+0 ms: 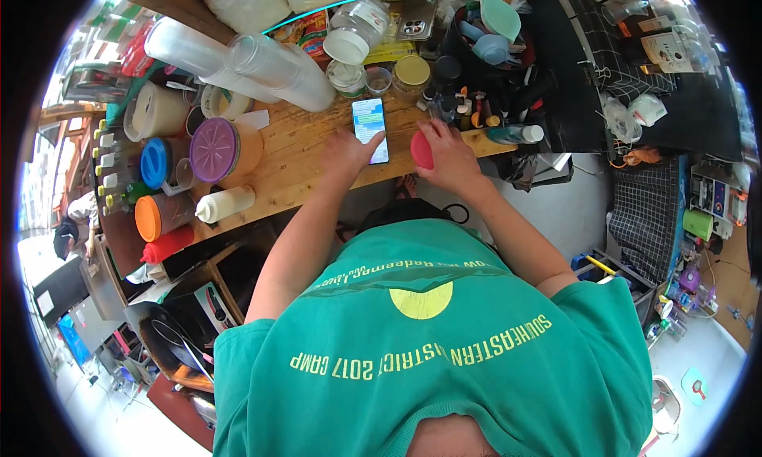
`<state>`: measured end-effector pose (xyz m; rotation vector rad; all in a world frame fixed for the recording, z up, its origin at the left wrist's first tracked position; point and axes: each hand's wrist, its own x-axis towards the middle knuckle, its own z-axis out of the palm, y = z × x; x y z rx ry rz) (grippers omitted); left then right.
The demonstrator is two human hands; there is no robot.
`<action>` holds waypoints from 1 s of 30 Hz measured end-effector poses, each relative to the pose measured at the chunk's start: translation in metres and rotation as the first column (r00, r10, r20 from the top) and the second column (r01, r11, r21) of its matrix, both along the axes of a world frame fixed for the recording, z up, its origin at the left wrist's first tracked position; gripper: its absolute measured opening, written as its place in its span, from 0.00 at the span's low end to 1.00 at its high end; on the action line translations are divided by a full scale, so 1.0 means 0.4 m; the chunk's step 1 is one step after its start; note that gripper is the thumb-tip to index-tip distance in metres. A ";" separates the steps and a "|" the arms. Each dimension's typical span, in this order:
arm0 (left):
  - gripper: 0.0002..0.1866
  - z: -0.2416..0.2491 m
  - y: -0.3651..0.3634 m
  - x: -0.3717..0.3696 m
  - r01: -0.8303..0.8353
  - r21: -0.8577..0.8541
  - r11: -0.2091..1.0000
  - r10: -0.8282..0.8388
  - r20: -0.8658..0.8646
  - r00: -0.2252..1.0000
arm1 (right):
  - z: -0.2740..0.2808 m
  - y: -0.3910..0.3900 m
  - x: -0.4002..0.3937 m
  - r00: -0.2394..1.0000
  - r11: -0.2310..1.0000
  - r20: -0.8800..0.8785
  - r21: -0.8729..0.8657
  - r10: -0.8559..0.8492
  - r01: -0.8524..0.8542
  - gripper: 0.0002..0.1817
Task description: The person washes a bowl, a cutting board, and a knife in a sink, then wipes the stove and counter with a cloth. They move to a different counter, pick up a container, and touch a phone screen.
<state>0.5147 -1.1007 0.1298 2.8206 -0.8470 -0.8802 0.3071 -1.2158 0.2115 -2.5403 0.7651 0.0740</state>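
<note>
My left hand [346,155] is at the left side of a smartphone [367,123], with the thumb lying over the lower part of its lit screen. Blocks of text, like chat messages, show on it. The other fingers of that hand are mostly hidden. To the right, my right hand [450,157] is curled over a round pink object [422,150], perhaps a lid or small cup. Both hands are above the front part of a wooden table [294,143]. Past the phone stand a small clear cup [379,80] and a jar with a yellow lid [412,73].
Stacked clear plastic cups [282,72], a purple-lidded tub [216,150], an orange-lidded container [159,216] and a cream squeeze bottle [225,204] crowd the left. A red squeeze bottle [167,243] lies near the edge. Small bottles and a turquoise-and-white bottle [516,134] stand right.
</note>
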 end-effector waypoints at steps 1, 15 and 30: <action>0.57 0.009 -0.002 -0.004 -0.002 -0.001 1.000 0.002 0.001 1.000 | 0.001 0.001 0.000 1.000 1.000 -0.003 -0.007 0.001 -0.001 0.47; 0.50 0.021 0.013 -0.002 -0.005 -0.111 0.994 0.006 0.012 1.000 | 0.005 0.005 0.003 1.000 1.000 -0.006 -0.008 -0.003 0.003 0.46; 0.32 0.013 0.122 -0.019 0.077 -0.435 0.897 -0.066 0.038 0.997 | -0.006 0.005 -0.002 0.999 1.000 0.029 -0.007 -0.013 0.014 0.46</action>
